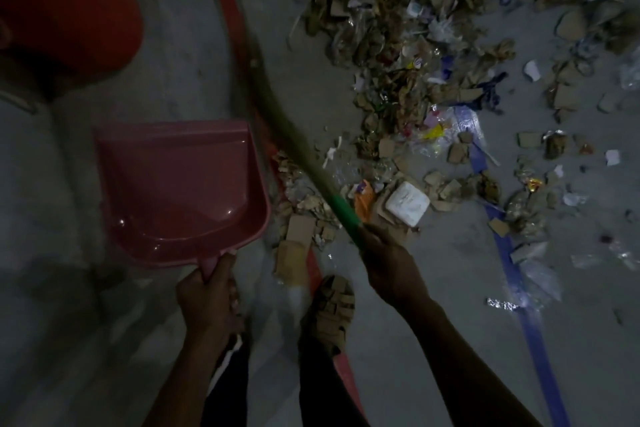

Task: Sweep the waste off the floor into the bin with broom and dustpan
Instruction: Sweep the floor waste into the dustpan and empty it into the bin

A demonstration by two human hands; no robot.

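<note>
Pink dustpan [180,180] gripped by handle in left hand [207,302], pan empty. Right hand [388,263] grips broom [304,156] w/ green band, over waste [398,87] on floor [180,55]. Red bin [65,3] top left.

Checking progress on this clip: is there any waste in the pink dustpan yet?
No. The pink dustpan held by the left hand shows only bare plastic; the waste lies on the floor.

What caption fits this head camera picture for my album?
Left hand holds an empty pink plastic dustpan; right hand grips a green-handled broom beside scattered waste.
</note>
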